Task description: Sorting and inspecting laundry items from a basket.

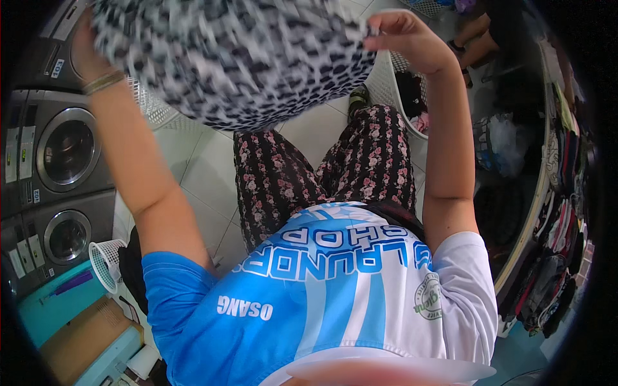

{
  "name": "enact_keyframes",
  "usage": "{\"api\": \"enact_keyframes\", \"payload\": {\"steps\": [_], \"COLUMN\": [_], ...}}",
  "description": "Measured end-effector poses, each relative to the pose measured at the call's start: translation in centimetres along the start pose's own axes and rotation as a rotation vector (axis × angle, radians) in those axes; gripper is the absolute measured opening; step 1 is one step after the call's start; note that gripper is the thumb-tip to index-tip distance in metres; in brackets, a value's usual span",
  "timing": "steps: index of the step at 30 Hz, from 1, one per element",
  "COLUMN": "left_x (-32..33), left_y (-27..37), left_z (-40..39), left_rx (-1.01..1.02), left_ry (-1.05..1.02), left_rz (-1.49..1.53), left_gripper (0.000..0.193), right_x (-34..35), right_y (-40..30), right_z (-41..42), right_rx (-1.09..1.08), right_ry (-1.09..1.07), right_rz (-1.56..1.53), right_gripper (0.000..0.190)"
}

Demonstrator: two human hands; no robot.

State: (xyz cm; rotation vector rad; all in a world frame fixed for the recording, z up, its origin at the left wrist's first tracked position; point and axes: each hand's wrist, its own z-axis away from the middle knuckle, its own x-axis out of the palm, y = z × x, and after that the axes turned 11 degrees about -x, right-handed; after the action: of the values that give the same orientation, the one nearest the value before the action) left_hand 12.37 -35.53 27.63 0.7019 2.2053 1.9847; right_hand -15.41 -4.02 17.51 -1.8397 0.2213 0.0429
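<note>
A black-and-white spotted cloth (241,62) is spread out in the air in front of me, blurred by motion over much of its surface. My right hand (408,36) pinches its right edge between thumb and fingers. At the far left edge of the cloth is my left hand (89,50), raised and blurred, with a band on the wrist. The fingers of that hand are partly hidden by the cloth, and their grip is unclear. Below the cloth show my floral trousers (328,159).
Stacked front-loading machines (70,147) line the left side. A white laundry basket (410,91) with clothes stands beyond my right arm; another white basket (149,103) is behind the cloth. Folded clothes (555,231) lie along the right. A seated person's legs (475,41) appear at upper right.
</note>
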Motion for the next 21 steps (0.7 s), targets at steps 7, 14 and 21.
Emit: {"api": "enact_keyframes", "payload": {"steps": [7, 14, 21], "left_x": [2.1, 1.6, 3.4], "left_y": [-16.1, -16.3, -11.4], "left_z": [11.2, 8.9, 5.2], "left_rx": [-0.756, -0.642, -0.717], "left_ry": [-0.522, -0.890, -0.808], "left_rz": [0.635, 0.167, -0.116], "left_gripper": [0.044, 0.039, 0.028], "right_x": [2.3, 1.8, -0.7], "right_y": [5.2, 4.9, 1.5], "right_z": [1.1, 2.3, 3.2], "right_rx": [0.353, 0.158, 0.094], "right_ry": [0.446, 0.495, 0.510], "right_rz": [-0.427, -0.393, -0.093], "right_gripper": [0.057, 0.030, 0.031]}}
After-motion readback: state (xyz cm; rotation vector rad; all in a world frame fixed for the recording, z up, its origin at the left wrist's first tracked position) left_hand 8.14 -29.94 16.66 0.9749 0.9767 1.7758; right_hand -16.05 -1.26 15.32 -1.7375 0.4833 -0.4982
